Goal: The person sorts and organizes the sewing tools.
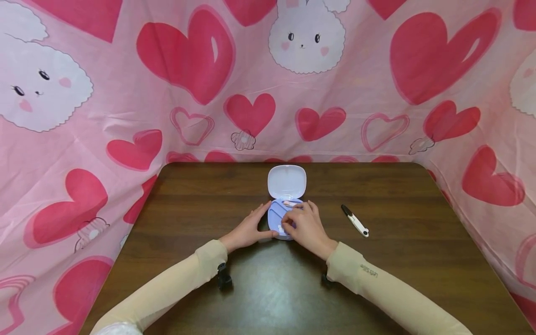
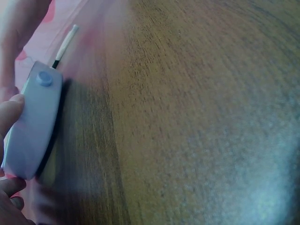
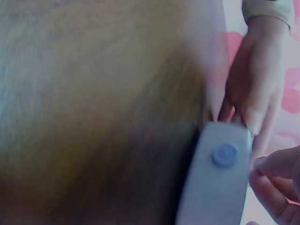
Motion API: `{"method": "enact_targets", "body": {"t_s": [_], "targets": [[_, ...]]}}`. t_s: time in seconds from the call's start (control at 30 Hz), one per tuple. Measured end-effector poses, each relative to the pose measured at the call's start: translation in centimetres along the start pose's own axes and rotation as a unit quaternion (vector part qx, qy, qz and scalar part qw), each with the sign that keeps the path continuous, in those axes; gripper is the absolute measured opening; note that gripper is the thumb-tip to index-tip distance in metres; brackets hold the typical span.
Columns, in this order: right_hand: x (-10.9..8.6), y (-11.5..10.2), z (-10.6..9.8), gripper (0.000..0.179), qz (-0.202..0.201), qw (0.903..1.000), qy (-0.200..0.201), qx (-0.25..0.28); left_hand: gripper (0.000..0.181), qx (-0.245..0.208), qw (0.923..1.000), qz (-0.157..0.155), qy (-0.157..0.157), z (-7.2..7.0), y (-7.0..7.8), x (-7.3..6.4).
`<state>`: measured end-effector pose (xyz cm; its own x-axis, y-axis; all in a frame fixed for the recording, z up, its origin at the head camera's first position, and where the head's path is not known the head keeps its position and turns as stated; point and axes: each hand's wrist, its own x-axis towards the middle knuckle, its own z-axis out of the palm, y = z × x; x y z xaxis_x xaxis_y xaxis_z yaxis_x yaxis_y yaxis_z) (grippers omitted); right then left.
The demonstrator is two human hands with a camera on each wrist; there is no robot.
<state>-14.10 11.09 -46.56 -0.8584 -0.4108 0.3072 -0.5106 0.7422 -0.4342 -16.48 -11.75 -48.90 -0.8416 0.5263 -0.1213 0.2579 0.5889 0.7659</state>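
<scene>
A small lavender-blue case (image 1: 274,213) lies on the table with its pale lid (image 1: 286,182) raised at the back. Inside are slanted compartments and a thin whitish stick (image 1: 290,203) near the hinge. My left hand (image 1: 249,228) grips the case's left side, thumb at the front corner and fingers along the back left. Over the right half is my right hand (image 1: 309,228), fingers curled, thumb and index tips together beside a small white piece (image 1: 281,228). Whether they pinch that piece is hidden. In the right wrist view, the case's front (image 3: 213,180) carries a round button (image 3: 226,155).
To the right on the brown wooden table (image 1: 201,195) lies a slim white tool (image 1: 358,225) with a black end. Pink heart-printed cloth (image 1: 247,70) hangs behind the table and along its sides.
</scene>
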Motion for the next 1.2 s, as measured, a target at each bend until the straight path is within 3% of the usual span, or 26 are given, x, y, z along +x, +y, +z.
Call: {"method": "enact_targets", "body": {"t_s": [0.27, 0.77, 1.0, 1.2], "targets": [[-0.5, 1.8, -1.6, 0.006, 0.030, 0.9984, 0.033, 0.034, 0.100, 0.007, 0.9998, -0.016, -0.007, -0.1, 0.1, -0.3], [-2.7, 5.6, -3.8, 0.005, 0.071, 0.9957, 0.056, 0.019, 0.097, 0.000, 1.0000, 0.002, 0.002, 0.0, 0.0, -0.1], [-3.8, 7.4, -5.1, 0.004, 0.094, 0.9935, 0.060, 0.025, 0.098, 0.002, 1.0000, -0.004, 0.000, 0.1, -0.2, 0.0], [-4.7, 9.2, -6.8, 0.006, 0.101, 0.9899, 0.097, 0.024, 0.097, 0.003, 1.0000, -0.005, -0.002, 0.1, -0.2, 0.0]]}}
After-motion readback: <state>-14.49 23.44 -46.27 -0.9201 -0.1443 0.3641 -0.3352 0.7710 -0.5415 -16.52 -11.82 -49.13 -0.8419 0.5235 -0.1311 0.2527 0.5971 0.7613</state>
